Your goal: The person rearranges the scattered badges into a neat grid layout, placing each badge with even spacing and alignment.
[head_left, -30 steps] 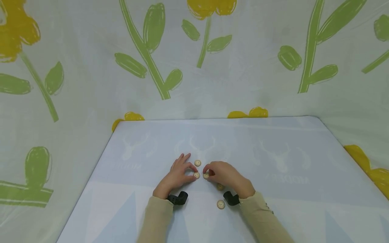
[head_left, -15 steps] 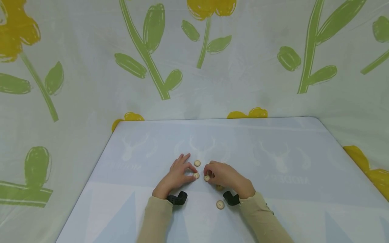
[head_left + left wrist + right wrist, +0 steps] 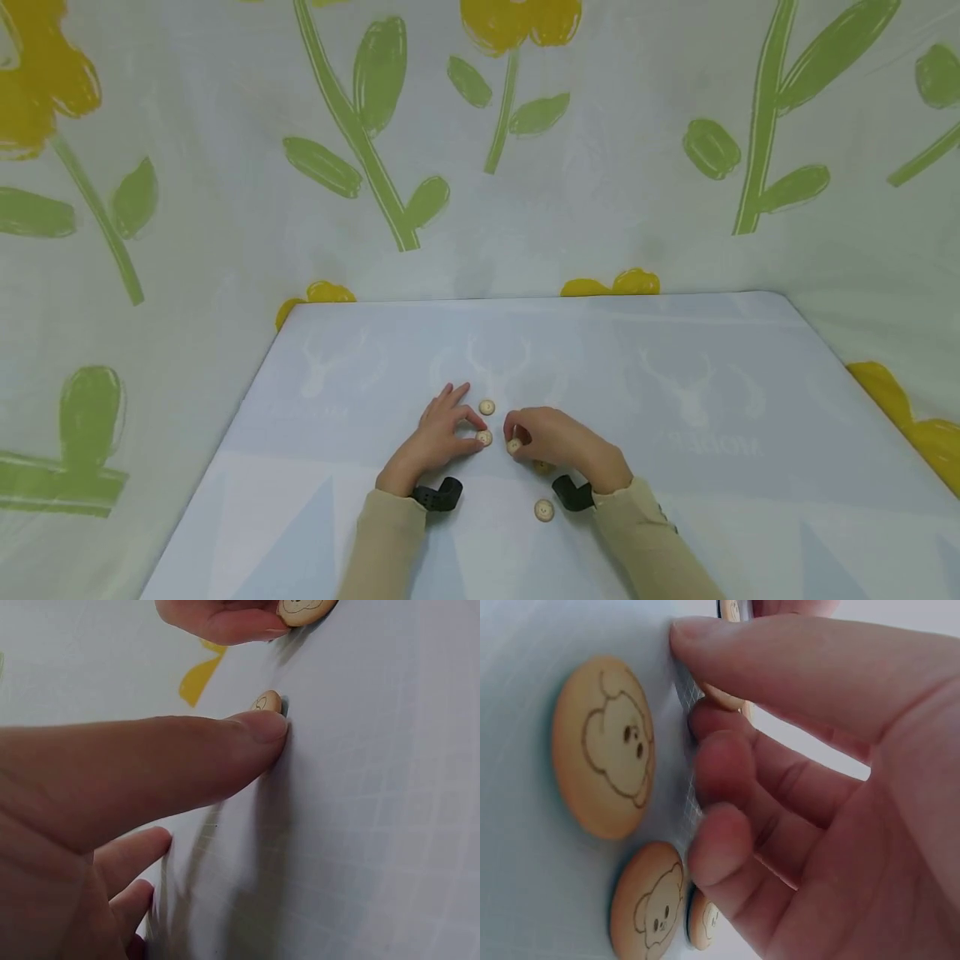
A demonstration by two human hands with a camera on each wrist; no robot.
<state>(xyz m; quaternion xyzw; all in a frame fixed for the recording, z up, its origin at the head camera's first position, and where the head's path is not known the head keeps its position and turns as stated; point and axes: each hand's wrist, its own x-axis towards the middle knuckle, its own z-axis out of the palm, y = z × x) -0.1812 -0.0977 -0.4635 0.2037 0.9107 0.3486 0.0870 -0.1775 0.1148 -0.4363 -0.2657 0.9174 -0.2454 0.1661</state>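
Note:
In the head view, my left hand point(image 3: 438, 432) lies at the middle of the table, thumb and index finger pinching a round wooden button point(image 3: 484, 437) at its edge. The other left fingers are spread. Just to the right, my right hand point(image 3: 566, 437) pinches a second wooden button point(image 3: 513, 447), with a small gap between the two. In the left wrist view the left thumb partly covers its button point(image 3: 267, 700). A bear-like face marks the pale button point(image 3: 604, 746) lying flat in the right wrist view. The right thumb partly hides its held button point(image 3: 721, 697).
One loose button point(image 3: 487, 407) lies beyond the hands. Another button point(image 3: 543, 468) is partly covered by the right hand, and a further button point(image 3: 543, 510) lies nearer the body. The pale patterned table point(image 3: 300, 500) meets a flower-printed curtain point(image 3: 600, 167) behind.
My right hand has drawn its button slightly toward the body and to the right, widening the gap from the left hand's button. The left hand has stayed in place.

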